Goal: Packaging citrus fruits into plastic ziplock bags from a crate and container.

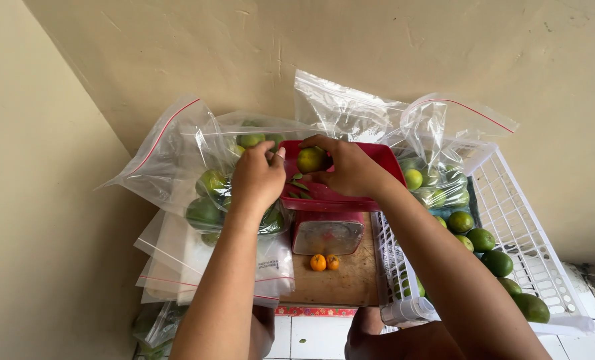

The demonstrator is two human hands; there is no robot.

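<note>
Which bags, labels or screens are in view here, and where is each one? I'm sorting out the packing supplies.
Filled bag: left of the red tray, clear plastic with a red strip, green fruit inside.
Second filled bag: right, leaning into the white basket, same kind.
Empty bags: stacked flat at lower left, clear, one with small dark print.
Scale dial: under the tray, glare-covered window in a red body.

Single view, head-worn camera, looking steeply down and forward along both forearms toward a beige wall corner. Close range: left hand [257, 175] and right hand [351, 168] sit mid-frame above the red scale tray [384, 160]; white basket [531, 227] at right edge
</note>
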